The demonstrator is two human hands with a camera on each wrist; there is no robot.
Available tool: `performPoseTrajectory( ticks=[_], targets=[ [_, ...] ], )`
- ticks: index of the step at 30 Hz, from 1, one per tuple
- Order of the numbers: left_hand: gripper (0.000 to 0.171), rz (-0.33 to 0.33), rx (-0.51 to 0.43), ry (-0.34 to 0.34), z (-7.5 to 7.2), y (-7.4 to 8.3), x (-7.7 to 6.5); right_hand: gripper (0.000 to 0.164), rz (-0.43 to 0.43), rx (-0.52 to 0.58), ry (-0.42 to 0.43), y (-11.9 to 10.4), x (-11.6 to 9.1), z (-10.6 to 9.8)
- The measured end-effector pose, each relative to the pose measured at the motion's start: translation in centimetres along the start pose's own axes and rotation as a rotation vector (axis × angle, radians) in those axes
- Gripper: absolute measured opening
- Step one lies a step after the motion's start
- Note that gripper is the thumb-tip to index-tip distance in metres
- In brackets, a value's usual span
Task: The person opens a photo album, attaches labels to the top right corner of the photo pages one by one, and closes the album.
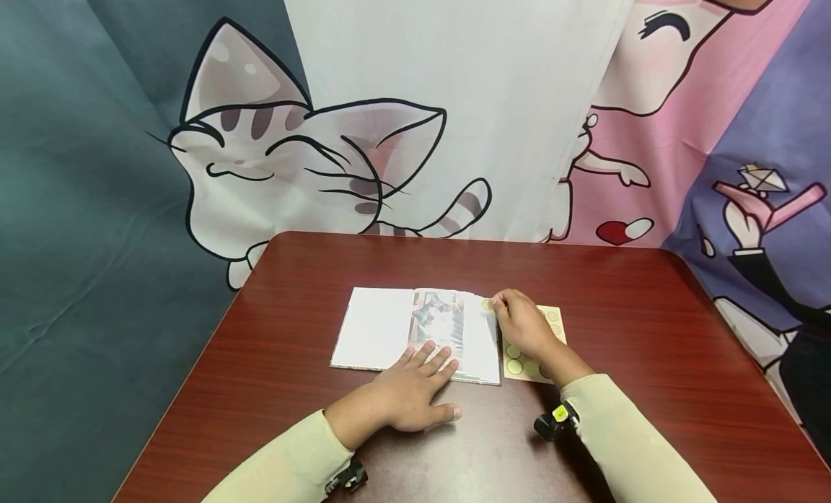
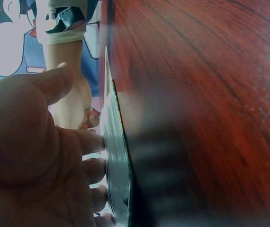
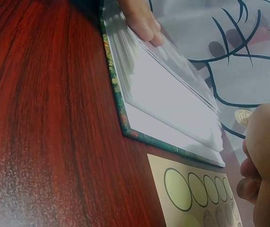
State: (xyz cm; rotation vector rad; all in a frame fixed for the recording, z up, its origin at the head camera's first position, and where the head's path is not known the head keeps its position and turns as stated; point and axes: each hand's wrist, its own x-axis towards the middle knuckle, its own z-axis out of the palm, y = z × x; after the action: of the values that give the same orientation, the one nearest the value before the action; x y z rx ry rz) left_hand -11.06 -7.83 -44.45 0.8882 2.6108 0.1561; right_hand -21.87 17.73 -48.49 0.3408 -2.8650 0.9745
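- Nearest, along the book's (image 1: 379, 322) front edge, the left hand (image 1: 412, 398) is resting with fingers spread over the pages (image 3: 173, 90); if its pressure were slackening, the pages could be springing up or turning over.
- Just right of the book, the sheet (image 3: 157, 166) is lying beneath the right hand (image 1: 522, 322); a dragging wrist might be pulling it askew.
- By the book's far right corner, the right hand is pinching a round sticker (image 3: 243, 117); a weak hold or a brush against the pages could be leaving it dropped or stuck crookedly.
- As for position, the book is lying under the left fingertips, and the sticker is sitting right at the right fingertips; I cannot tell whether it is touching the book.
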Motion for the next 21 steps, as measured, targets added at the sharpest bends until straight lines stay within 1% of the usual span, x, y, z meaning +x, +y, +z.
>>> performPoseTrajectory(
  ticks=[11,21],
  targets=[
    [0.082,-0.002,0.009,0.003,0.03,-0.07,0.1,0.026,0.004,-0.009,-0.006,-0.22,0.45,0.24],
    [0.081,0.002,0.005,0.001,-0.1,-0.05,0.05,0.026,-0.018,-0.002,-0.011,-0.08,1.0,0.76]
  ],
)
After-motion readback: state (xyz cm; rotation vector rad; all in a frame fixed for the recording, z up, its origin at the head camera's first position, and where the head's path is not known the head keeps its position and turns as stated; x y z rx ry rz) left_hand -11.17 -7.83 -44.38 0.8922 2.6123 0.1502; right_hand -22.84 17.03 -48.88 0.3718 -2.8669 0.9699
